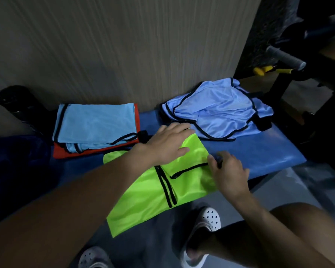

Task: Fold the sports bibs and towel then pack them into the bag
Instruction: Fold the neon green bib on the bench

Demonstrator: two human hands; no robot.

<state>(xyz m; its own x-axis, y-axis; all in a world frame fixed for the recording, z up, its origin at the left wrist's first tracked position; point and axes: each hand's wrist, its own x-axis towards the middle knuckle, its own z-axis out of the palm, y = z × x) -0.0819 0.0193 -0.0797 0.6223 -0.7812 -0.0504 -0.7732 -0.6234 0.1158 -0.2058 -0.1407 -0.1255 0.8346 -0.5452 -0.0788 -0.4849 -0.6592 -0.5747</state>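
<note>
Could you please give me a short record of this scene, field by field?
surface: blue bench
being folded: green bib, overhanging the bench's front edge
left hand: pressing flat on the green bib
right hand: pinching the green bib's trimmed edge
folded stack: light blue bib on top of red bib
not yet folded: crumpled blue bib, far right

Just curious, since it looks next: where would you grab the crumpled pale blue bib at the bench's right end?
Probably by its black-trimmed near edge, from the front: the pale blue bib lies in a loose heap, but that edge lies flat on the bench, nearest the right hand, which pinches the green bib.
</note>
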